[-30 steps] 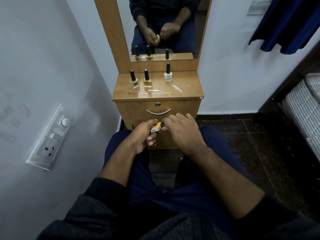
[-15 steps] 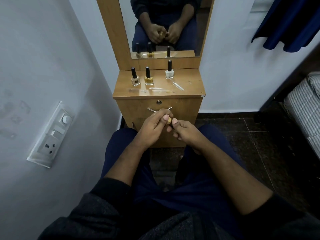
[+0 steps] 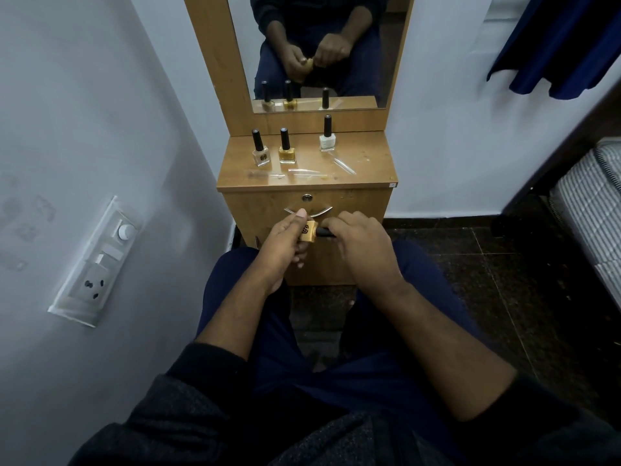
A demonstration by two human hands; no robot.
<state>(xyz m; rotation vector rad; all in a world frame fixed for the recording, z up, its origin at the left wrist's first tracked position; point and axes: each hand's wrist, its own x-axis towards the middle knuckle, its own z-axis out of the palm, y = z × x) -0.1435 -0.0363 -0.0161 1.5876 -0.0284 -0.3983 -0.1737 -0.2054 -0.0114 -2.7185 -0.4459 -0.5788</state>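
I sit facing a small wooden dresser with a mirror. My left hand grips a gold nail polish bottle lying sideways, thumb up over its body. My right hand pinches the bottle's black cap, which points right. Both hands hover over my lap in front of the drawer handle. Three more bottles stand on the dresser top: a pale one, a gold one and a white one.
Several clear thin strips lie on the dresser top. A switch and socket panel is on the left wall. A striped mattress sits at the right, with dark blue cloth hanging above it.
The bottle has turned from mostly hidden between my hands to lying sideways, its body in my left hand and its cap in my right. My hands have drifted slightly apart.
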